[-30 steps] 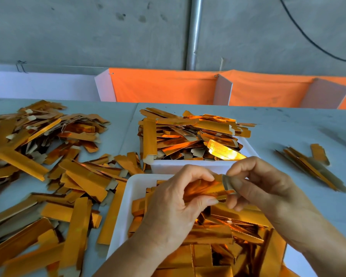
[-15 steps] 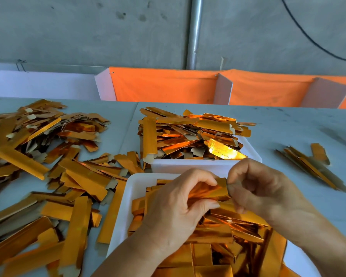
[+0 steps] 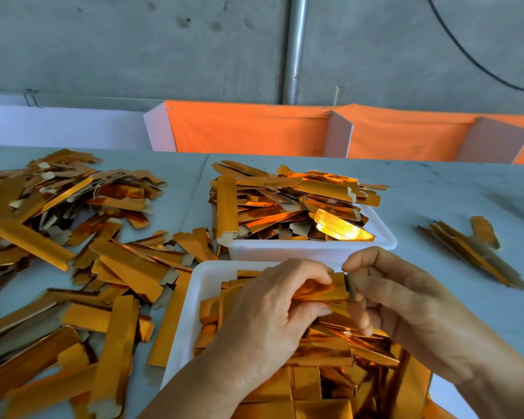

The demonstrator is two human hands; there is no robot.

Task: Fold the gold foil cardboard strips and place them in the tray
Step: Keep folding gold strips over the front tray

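Loose strips (image 3: 73, 237): lots of shiny gold strips lie in a big messy heap on the left of the grey table (image 3: 436, 201).
Near tray (image 3: 188, 328): a white tray sits close to the person, with gold strips piled inside it.
Left hand (image 3: 273, 316): it is over the near tray. Its fingers and thumb are curled round one gold strip and pinch it.
Held strip (image 3: 321, 290): it is up in the air, just above the near tray, between the two hands. It lies almost flat and points left to right.
Far tray (image 3: 315, 252): a second white tray stands just behind the near one. It is heaped full of gold strips.
Right hand (image 3: 397, 297): its finger and thumb pinch the right end of the same strip. The other fingers are curled in.
Small pile (image 3: 466, 249): a few more gold strips lie by themselves on the right of the table, well apart from the trays.
Back: an orange cloth (image 3: 248, 128) hangs along a grey wall.
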